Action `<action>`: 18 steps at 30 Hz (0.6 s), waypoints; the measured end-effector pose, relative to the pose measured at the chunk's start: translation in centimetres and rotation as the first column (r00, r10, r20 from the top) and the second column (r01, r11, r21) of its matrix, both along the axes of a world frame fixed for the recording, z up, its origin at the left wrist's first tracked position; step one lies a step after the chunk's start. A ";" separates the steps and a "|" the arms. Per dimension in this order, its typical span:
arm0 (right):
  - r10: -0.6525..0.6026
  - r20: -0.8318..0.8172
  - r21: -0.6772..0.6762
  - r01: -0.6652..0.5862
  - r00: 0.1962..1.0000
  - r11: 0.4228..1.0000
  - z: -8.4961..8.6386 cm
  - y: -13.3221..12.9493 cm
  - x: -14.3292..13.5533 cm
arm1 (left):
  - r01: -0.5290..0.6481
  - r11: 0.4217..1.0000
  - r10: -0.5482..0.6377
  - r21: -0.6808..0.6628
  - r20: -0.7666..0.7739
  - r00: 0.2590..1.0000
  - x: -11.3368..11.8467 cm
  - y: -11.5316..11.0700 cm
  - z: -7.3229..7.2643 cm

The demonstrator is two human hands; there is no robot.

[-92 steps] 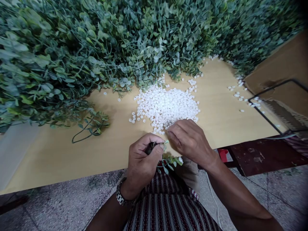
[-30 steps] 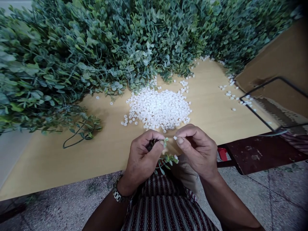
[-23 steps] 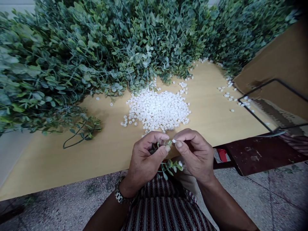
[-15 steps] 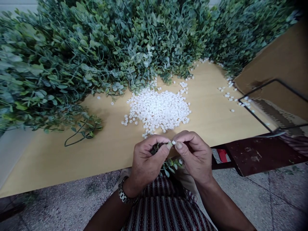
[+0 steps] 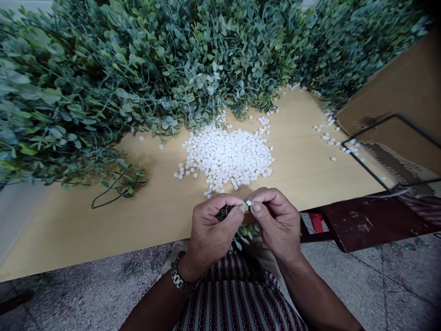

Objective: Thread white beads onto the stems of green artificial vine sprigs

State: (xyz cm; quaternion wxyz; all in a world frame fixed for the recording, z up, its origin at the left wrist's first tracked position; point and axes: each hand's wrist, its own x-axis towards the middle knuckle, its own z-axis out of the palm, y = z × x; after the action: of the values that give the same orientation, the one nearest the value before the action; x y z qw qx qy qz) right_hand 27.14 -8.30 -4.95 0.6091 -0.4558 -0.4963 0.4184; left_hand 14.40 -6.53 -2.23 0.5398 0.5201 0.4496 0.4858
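My left hand (image 5: 214,227) is closed, thumb and forefinger pinching the tip of a green artificial leaf sprig (image 5: 244,235). Its leaves hang below, between my two hands. Opposite it, my right hand (image 5: 278,223) pinches a tiny white bead-like piece (image 5: 248,202) against the sprig's tip. The fingertips of both hands almost meet at the table's front edge. Just beyond them lies a heap of small white round pieces (image 5: 229,156). How far the held piece sits on the stem is too small to tell.
A thick bank of artificial greenery (image 5: 165,59) lines the back of the tan table (image 5: 155,220). One sprig with a looped stem (image 5: 117,188) lies at left. Cardboard (image 5: 399,96) and a black wire frame (image 5: 370,126) stand at right, with loose white pieces (image 5: 329,138) nearby.
Both hands stay nearly in place, still pinching at the same spot. The right hand has shifted very slightly left, and the hanging leaves have moved a little.
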 end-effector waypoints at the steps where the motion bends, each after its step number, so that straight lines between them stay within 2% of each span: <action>1: -0.011 0.014 0.002 0.011 1.000 1.000 0.0 0.0 0.0 | -0.004 1.000 0.004 -0.004 -0.003 1.000 0.0 0.0 0.0; 6: -0.041 0.081 0.029 0.039 0.996 0.999 -0.1 -0.1 -0.1 | -0.008 1.000 0.008 -0.014 -0.013 1.000 0.1 0.1 0.1; 18: -0.090 0.112 0.137 0.074 0.990 0.988 -0.5 -0.1 -0.3 | -0.034 0.999 0.035 0.036 -0.044 0.998 0.2 0.2 0.0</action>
State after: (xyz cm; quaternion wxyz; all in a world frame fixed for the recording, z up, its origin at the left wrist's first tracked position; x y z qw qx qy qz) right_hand 26.87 -8.36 -5.43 0.6242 -0.4585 -0.5388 0.3315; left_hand 14.57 -6.37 -2.26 0.5118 0.5324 0.4619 0.4911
